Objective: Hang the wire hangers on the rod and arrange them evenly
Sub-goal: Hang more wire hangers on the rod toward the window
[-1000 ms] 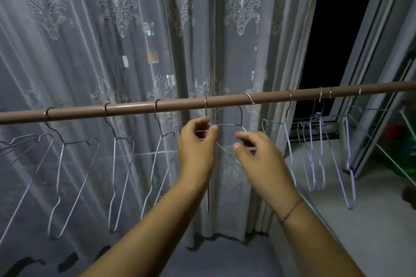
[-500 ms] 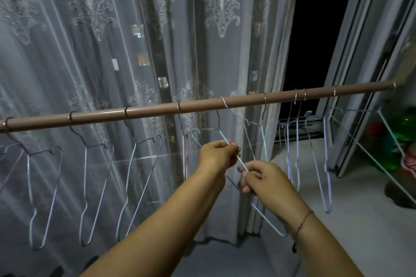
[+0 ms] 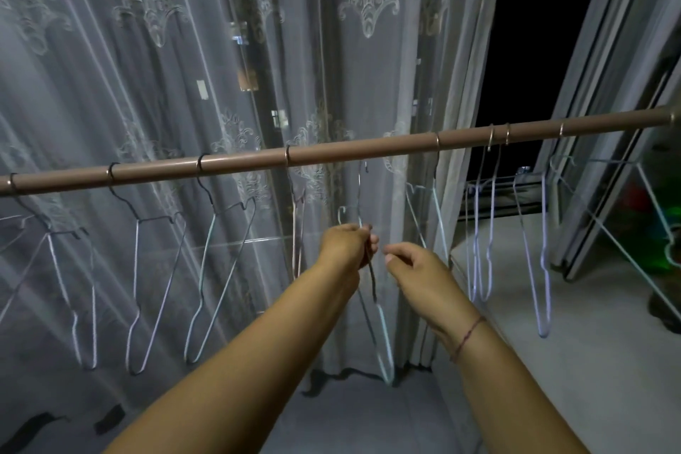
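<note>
Brown and slanting up to the right, the rod (image 3: 331,155) carries a row of wire hangers (image 3: 154,269) in front of a lace curtain (image 3: 184,48). Below it, the left hand (image 3: 346,245) pinches one hanger (image 3: 372,284) whose hook sits just under the rod, off it. The right hand (image 3: 416,265) is loosely curled beside, holding nothing.

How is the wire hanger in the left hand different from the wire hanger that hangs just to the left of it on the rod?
The thin wire hanger held in the left hand has its hook below the brown rod, not over it; the neighbouring wire hanger is hooked on the rod. The held one is pinched by fingers; the neighbour hangs free. Both are thin, pale wire and seen almost edge-on.
</note>
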Tool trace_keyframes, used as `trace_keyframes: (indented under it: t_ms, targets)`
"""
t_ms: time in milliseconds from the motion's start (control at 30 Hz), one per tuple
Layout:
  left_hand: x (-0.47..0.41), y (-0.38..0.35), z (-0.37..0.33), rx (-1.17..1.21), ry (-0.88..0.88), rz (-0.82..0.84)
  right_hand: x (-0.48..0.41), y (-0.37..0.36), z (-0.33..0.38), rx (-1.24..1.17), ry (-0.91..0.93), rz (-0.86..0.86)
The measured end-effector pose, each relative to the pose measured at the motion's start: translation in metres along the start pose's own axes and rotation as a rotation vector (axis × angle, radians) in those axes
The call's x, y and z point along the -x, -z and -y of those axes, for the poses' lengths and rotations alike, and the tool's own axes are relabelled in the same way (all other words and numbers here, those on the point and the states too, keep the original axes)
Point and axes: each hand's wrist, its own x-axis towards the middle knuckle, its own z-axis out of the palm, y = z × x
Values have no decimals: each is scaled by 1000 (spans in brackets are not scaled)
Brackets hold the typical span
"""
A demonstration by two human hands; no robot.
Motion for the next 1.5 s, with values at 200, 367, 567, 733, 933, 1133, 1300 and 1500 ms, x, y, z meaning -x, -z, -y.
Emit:
trace_keyframes:
  t_ms: [200,367,567,733,933,1133,1300,1500]
  targets:
    - [20,24,46,-178,58,48,6,5,-32,84,16,-11]
    - [32,47,84,-310,18,153,14,0,-61,179,4,23]
    - [31,74,100,-499,-140,260,17,-7,-73,310,94,75]
    - [23,89,107,-633,-240,266,23,0,-80,359,69,111]
    - [28,82,111,-647,-330,127,44,5,-82,110,-67,121]
    - [47,71,115,-461,-404,-143,73,4,-75,-201,-154,73]
    - [68,42,111,-126,-65,276,79,-2,-62,-355,-123,79]
    - [69,22,78,8,-71,358,83,2,-36,-531,-76,20]
